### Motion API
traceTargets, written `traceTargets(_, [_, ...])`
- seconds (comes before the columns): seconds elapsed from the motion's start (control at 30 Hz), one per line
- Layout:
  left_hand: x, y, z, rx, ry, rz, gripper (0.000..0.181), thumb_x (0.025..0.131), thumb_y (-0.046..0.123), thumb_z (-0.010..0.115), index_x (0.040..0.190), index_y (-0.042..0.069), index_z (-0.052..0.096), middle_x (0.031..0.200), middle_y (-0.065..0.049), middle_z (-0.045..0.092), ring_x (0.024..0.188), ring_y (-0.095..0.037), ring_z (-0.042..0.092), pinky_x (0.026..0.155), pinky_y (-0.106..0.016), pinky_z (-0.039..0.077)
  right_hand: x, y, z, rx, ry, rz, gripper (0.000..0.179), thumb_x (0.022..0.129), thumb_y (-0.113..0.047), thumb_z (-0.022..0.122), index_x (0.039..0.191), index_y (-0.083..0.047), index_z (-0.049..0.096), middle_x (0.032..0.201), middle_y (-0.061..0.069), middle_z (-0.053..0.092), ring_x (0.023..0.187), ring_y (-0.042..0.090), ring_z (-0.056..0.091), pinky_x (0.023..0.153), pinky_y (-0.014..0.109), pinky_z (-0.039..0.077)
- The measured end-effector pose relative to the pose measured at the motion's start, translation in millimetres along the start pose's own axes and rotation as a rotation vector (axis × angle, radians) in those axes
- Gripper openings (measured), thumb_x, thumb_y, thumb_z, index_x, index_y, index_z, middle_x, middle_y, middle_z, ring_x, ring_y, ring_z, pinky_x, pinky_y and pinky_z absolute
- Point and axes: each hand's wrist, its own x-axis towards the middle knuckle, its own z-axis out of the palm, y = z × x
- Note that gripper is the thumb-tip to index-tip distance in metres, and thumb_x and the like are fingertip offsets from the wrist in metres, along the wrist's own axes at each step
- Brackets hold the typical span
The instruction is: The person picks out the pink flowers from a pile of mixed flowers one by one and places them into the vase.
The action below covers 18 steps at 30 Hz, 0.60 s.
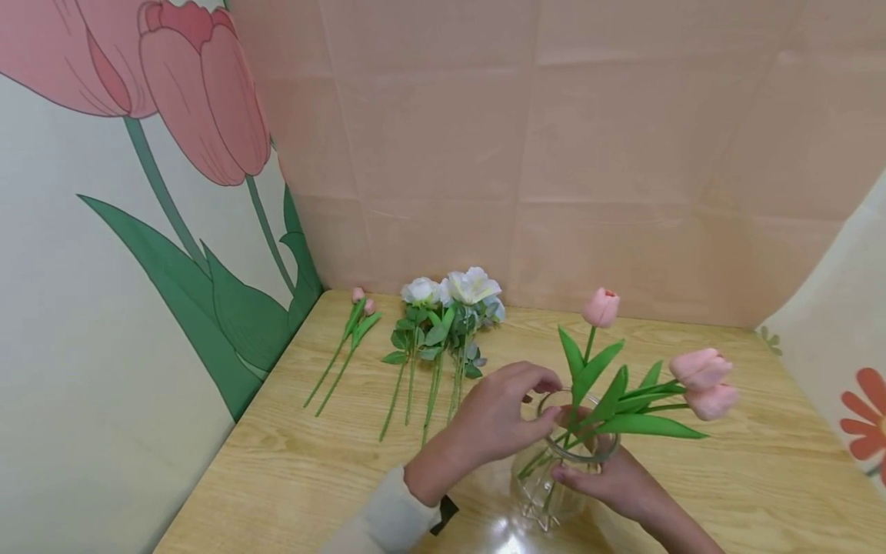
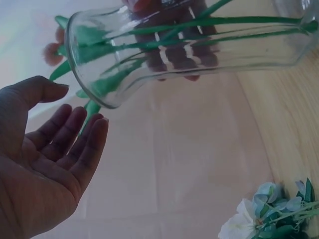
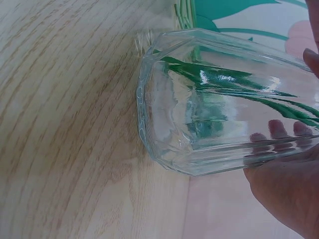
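A clear glass vase stands on the wooden table with pink tulips in it. One tulip points up, while two others lean to the right; their green stems show through the glass. My right hand grips the vase below the rim, and in the right wrist view that hand wraps its side. At the rim's left is my left hand, fingers loosely bent. The left wrist view shows this hand with nothing between thumb and fingers, close to the vase mouth.
White flowers with leafy stems lie at the middle back of the table. Two small pink tulips lie left of them. A pink backdrop rises behind, with a tulip-print panel at the left.
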Motion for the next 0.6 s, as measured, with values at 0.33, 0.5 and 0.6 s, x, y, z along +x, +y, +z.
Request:
traceTargets(0.33, [-5.5,-7.3,-5.3,0.039,-0.027,-0.087,0.028,0.093,0.026,0.071,0.119,0.019,0.068,0.116,0.008,0.069,0.102,-0.004,0.063,0.083,-0.010,0.047,-0.2,2,0,-0.001,0.013,-0.014,0.069,0.088,-0.012,0.077,0.146,-0.008,0.040,0.143,0.019,0.050,0.131,0.055,0.043,0.092,0.078,0.038])
traceTargets(0.5, [-8.2,-10.8,-6.3,0.043,-0.028,-0.108,0.030,0.093,0.027,0.071,0.122,0.018,0.068,0.119,0.008,0.069,0.104,-0.005,0.064,0.083,-0.011,0.048,-0.2,3,1,0.000,0.016,-0.010,0.069,0.088,-0.012,0.077,0.145,-0.008,0.040,0.141,0.020,0.050,0.130,0.055,0.043,0.091,0.077,0.040])
traceTargets(0.6, [-9.5,-13.7,-7.2,0.045,-0.018,-0.110,0.032,0.093,0.026,0.072,0.123,0.017,0.067,0.119,0.007,0.069,0.104,-0.006,0.065,0.083,-0.012,0.049,0.1,3,1,0.000,0.014,-0.008,0.068,0.088,-0.012,0.077,0.145,-0.007,0.040,0.141,0.021,0.050,0.130,0.056,0.043,0.091,0.076,0.041])
